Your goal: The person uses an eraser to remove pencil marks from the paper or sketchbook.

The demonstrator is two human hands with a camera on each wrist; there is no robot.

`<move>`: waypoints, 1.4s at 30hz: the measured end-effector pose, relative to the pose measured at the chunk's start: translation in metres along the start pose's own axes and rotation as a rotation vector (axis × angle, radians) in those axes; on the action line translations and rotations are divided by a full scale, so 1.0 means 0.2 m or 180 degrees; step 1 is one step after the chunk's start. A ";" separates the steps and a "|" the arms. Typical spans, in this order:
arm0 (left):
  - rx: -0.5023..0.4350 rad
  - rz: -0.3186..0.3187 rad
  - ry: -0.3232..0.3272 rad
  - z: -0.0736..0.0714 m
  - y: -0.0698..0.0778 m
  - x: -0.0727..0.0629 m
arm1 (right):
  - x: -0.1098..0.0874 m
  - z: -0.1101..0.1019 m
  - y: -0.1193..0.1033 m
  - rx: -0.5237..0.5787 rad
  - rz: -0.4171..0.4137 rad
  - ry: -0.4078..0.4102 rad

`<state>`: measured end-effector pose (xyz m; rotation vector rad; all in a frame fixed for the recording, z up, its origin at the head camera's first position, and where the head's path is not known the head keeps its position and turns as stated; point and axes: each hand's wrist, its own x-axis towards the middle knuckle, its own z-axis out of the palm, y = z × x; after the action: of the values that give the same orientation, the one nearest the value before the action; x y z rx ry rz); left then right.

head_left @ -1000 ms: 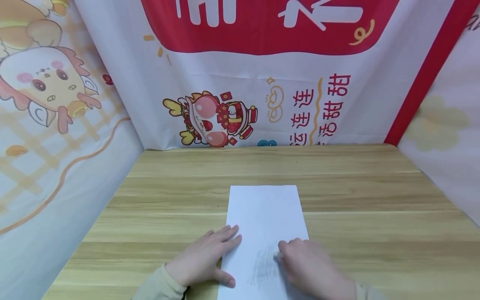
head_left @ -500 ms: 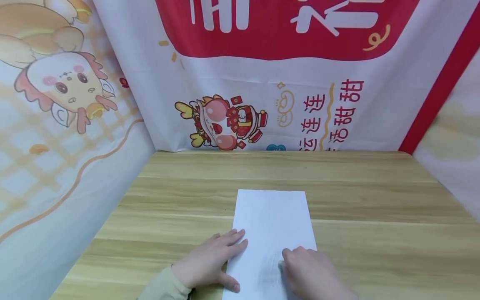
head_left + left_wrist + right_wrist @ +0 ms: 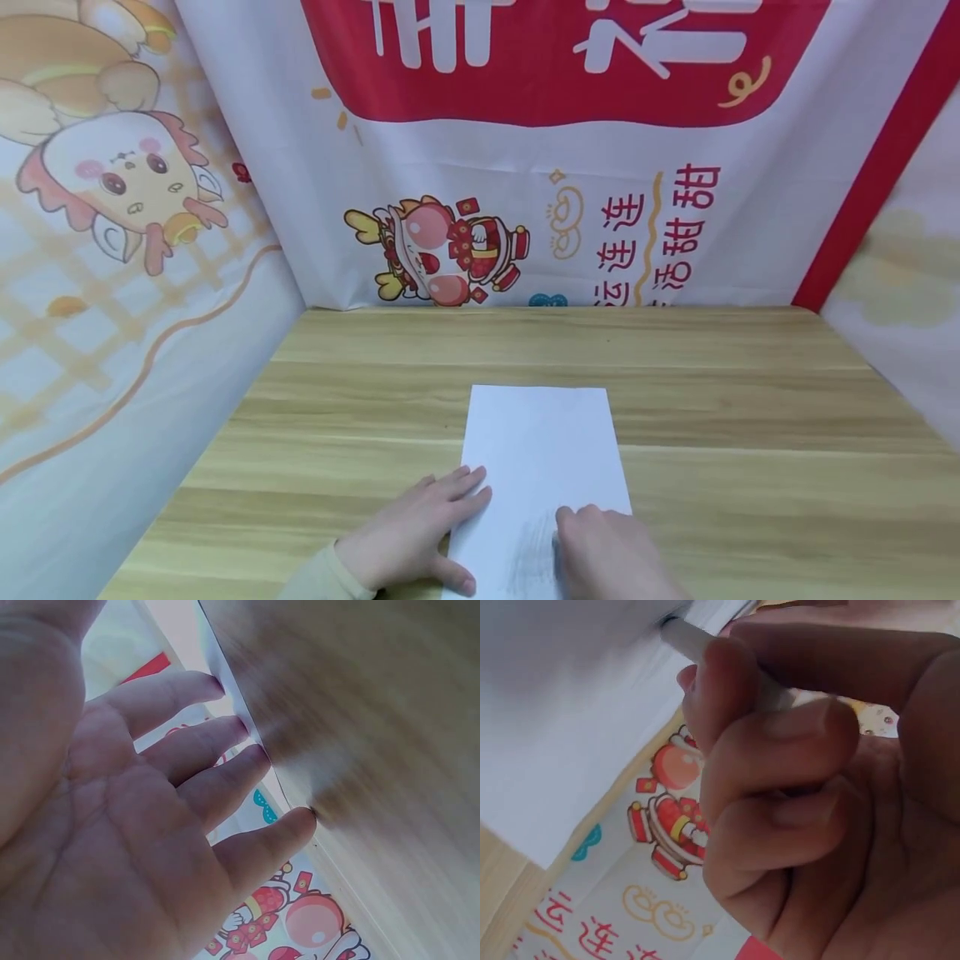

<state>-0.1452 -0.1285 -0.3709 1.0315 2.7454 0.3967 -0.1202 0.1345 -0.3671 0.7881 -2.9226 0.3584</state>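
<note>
- Left sleeve (image 3: 318, 577): pale beige fabric, plain surface, extending to the wrist.
- Cuff (image 3: 351, 568): same pale beige, narrow hemmed edge.
- Dark item (image 3: 380, 594): small, beside the cuff; type unclear.
- Left hand (image 3: 416, 533): bare; palm (image 3: 112, 825) creased.
- Right hand (image 3: 611, 554): bare; fingernails (image 3: 804, 724) short.

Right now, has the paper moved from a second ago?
No, not visibly: in the head view, the paper keeps its place against the back edge of the table; the whole view shifted.
</note>
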 end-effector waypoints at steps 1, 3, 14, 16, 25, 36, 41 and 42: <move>-0.0012 -0.0001 0.0007 0.00 0.00 0.00 | 0.00 0.00 0.00 -0.0047 0.0016 0.0031; -0.0029 -0.0007 0.0011 0.00 0.00 0.00 | 0.00 0.01 0.01 -0.0158 0.0038 0.0054; 0.0161 0.0106 0.0122 -0.03 0.00 0.04 | 0.03 -0.02 0.10 -0.0339 -0.0429 0.0248; 0.0176 0.0099 0.0131 -0.03 0.00 0.04 | 0.04 -0.02 0.11 -0.0343 -0.0443 0.0190; 0.0340 0.0068 0.0173 -0.03 0.00 0.03 | 0.04 -0.01 0.10 -0.0262 -0.0334 0.0282; 0.0439 0.0467 0.0219 -0.03 0.01 0.02 | 0.07 -0.02 0.08 -0.0203 -0.0056 0.0253; 0.0536 0.0356 0.0205 -0.01 0.02 0.02 | 0.09 -0.01 0.08 -0.0068 -0.0023 0.0213; 0.0526 0.0331 0.0226 -0.01 0.01 0.02 | 0.10 -0.01 0.08 -0.0010 -0.0046 0.0180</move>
<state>-0.1473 -0.1241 -0.3694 1.2267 2.8348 0.2281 -0.1450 0.1392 -0.3661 0.7851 -2.8631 0.3687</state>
